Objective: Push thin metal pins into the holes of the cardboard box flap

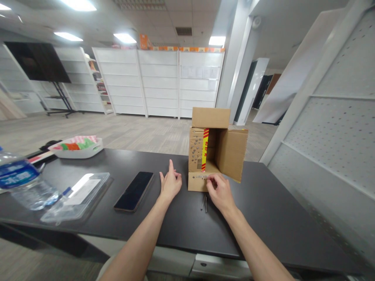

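Note:
An opened cardboard box (195,150) stands on the dark table, its mouth facing me and its flaps folded out. Its lower front flap (197,185) carries a row of small silvery heads and some dark holes. My right hand (218,189) is at that flap, thumb and forefinger pinched together by the end of the row. Whatever lies in the pinch is too small to make out. Below the flap, a few thin metal screws or nails (204,203) lie on the table. My left hand (170,182) hovers left of the box, fingers apart, holding nothing.
A black smartphone (134,191) lies left of my left hand. Farther left are a clear plastic case (77,199), a water bottle (25,179) and a white basket (77,151) of colourful packets. A perforated panel (336,128) borders the table's right side.

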Demonstrator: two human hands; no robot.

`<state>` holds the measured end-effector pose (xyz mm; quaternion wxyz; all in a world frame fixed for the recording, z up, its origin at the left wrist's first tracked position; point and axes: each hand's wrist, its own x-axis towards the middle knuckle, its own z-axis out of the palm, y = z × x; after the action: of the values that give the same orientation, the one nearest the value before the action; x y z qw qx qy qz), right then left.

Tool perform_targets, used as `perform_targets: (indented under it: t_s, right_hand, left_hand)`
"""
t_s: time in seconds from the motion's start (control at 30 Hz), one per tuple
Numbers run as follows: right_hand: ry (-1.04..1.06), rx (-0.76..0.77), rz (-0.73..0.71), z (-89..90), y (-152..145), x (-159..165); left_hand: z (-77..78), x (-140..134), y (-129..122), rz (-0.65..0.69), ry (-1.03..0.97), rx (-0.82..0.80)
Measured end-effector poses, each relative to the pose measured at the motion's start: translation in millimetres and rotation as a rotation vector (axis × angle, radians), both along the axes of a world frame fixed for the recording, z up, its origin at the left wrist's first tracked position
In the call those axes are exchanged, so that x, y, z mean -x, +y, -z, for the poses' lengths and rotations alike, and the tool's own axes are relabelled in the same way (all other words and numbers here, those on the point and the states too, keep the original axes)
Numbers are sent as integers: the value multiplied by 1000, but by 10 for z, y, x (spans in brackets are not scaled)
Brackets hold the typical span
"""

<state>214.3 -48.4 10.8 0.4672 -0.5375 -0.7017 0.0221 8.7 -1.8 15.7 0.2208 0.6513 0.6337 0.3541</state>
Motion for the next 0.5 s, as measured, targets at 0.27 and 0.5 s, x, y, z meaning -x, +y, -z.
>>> perform_targets:
  t_s: [0.27,0.5]
  right_hand:
    - [-35,22,-16,-26,3,-46]
    - [-24,86,-100,-127,-65,-50]
  left_hand:
    - [-2,3,0,0,-8,1]
    - [-15,1,-8,-1,0,-1]
